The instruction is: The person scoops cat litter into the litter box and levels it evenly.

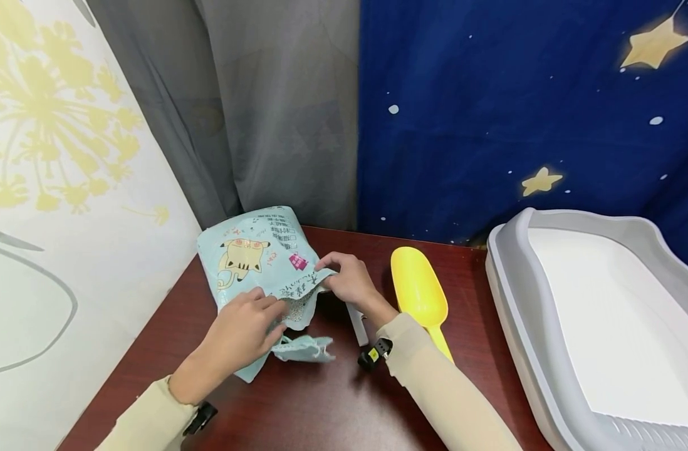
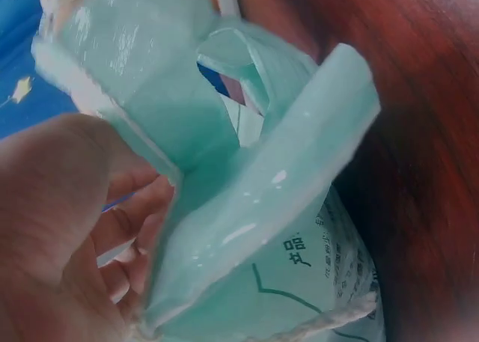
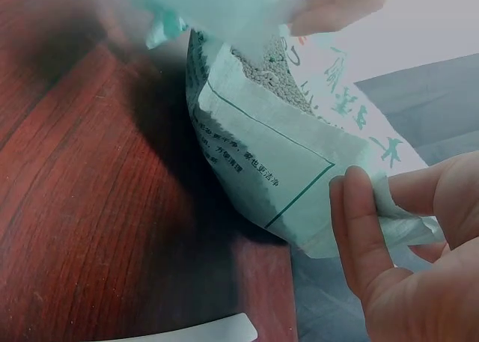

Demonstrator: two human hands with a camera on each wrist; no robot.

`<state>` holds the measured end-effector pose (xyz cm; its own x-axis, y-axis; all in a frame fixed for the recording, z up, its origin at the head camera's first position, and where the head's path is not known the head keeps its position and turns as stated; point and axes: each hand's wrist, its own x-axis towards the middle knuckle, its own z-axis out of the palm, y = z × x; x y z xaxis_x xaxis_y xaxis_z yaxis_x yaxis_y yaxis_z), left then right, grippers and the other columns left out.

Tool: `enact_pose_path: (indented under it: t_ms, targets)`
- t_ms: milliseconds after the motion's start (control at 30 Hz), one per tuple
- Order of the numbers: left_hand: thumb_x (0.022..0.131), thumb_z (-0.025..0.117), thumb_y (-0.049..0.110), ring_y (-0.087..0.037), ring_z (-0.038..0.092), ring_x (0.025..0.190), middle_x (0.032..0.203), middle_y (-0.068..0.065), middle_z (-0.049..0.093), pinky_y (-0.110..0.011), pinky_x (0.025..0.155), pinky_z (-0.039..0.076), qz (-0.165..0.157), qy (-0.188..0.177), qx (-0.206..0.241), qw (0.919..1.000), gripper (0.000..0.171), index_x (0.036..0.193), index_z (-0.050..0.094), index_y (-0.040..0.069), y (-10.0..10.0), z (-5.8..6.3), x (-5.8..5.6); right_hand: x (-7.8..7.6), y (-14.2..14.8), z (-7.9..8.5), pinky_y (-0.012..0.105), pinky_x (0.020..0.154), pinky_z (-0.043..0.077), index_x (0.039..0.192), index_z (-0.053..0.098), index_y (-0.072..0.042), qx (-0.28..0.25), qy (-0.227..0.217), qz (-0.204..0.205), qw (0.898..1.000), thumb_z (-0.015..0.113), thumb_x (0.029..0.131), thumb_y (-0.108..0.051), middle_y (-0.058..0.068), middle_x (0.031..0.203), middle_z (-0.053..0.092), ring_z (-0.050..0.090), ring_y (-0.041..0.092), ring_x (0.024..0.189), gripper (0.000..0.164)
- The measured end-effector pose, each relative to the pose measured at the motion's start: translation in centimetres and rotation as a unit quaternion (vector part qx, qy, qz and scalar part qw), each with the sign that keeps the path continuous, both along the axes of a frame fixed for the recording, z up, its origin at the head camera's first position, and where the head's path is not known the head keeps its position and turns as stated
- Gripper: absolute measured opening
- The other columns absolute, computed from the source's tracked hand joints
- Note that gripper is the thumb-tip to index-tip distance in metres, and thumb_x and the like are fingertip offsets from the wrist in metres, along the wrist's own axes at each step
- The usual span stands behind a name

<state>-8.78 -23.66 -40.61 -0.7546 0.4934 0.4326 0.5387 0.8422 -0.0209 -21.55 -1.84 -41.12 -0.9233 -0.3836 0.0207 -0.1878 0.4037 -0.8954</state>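
A light-blue cat litter bag point(image 1: 282, 257) with a printed cat lies on the table, its near end torn open. Grey pellets point(image 3: 277, 80) show inside the mouth. My right hand point(image 1: 352, 285) pinches the right corner of that opening between thumb and fingers. On the near left side, my left hand point(image 1: 239, 332) holds the torn top flap point(image 1: 304, 349) of the bag. Up close in the left wrist view, the flap point(image 2: 247, 215) is folded and partly hides the fingers. Whether the flap is still joined to the bag, I cannot tell.
Right of the bag lies a yellow scoop point(image 1: 417, 288), its handle partly behind my right forearm. A narrow white object point(image 1: 357, 326) lies under the right wrist. A grey-rimmed litter box point(image 1: 507, 300) stands at the right. Curtains point(image 1: 287, 113) hang behind the dark red table point(image 1: 321, 407).
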Motion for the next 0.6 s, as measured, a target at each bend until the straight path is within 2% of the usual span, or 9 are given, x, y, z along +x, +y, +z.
enact_pose_path:
  t_ms: [167,367,467,600]
  targets:
    - [0.085,0.089,0.016,-0.026,0.055,0.080,0.088,-0.003,0.071,-0.036,0.064,0.046,0.010,0.035,-0.060,0.9975,0.017,0.093,0.076,0.009,0.09,-0.23,-0.22,0.03,0.08,0.02,0.035,0.077,0.056,0.108,0.081,-0.011,0.003,0.006,0.005,1.000,0.078,0.090,0.001,0.009,0.118,0.077,0.066,0.027,0.099,0.022]
    - [0.081,0.092,0.021,-0.028,0.053,0.087,0.093,-0.005,0.067,-0.036,0.064,0.042,0.019,0.047,-0.119,0.9916,0.020,0.087,0.075,0.012,0.07,-0.14,-0.07,-0.08,0.10,-0.04,0.034,0.078,0.055,0.109,0.081,-0.011,0.002,0.004,0.007,1.000,0.077,0.092,0.001,0.009,0.120,0.076,0.065,0.026,0.101,0.021]
    - [0.080,0.090,0.017,-0.029,0.053,0.088,0.096,-0.007,0.067,-0.037,0.063,0.041,0.022,0.052,-0.128,0.9901,0.018,0.089,0.076,0.011,0.21,-0.21,-0.11,-0.10,0.10,-0.11,0.034,0.076,0.057,0.109,0.080,-0.010,-0.005,0.001,0.011,1.000,0.077,0.092,0.001,0.010,0.119,0.076,0.066,0.027,0.099,0.020]
    - [0.078,0.092,0.013,-0.031,0.056,0.085,0.095,-0.009,0.068,-0.038,0.062,0.044,0.024,0.063,-0.117,0.9909,0.019,0.091,0.077,0.009,0.30,-0.57,-0.18,-0.07,0.13,-0.19,0.033,0.077,0.056,0.110,0.081,-0.011,0.000,0.005,0.013,1.000,0.078,0.092,0.001,0.008,0.121,0.076,0.066,0.024,0.100,0.022]
